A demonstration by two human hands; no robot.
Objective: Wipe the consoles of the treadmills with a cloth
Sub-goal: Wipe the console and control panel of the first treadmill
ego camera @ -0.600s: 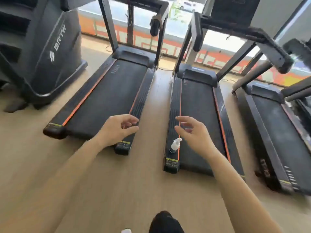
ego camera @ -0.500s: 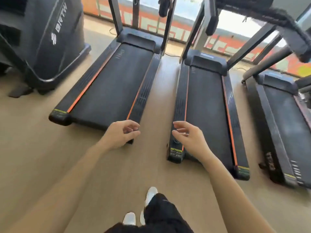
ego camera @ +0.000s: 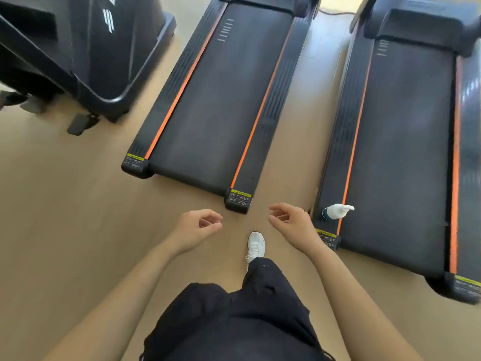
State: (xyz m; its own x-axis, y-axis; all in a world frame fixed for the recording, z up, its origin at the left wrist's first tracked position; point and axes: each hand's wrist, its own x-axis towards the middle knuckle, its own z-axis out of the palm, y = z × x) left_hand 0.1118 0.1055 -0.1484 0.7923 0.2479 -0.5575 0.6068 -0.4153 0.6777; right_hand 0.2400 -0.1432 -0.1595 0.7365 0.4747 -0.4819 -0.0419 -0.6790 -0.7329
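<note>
Across the pale wood-grain floor point(ego camera: 65, 217) lie two flat treadmills, the left treadmill point(ego camera: 216, 100) and the right treadmill point(ego camera: 400, 152), matte black belts edged with orange stripes and ribbed side rails; their consoles are out of view. A small white spray bottle point(ego camera: 337, 211) lies on the right one's rear rail. Near it, right hand point(ego camera: 294, 225) and left hand point(ego camera: 195, 227) hover loosely curled, holding nothing, above a white sneaker point(ego camera: 256, 246).

No legible text; treadmill point(ego camera: 221, 100) stickers blurred
</note>
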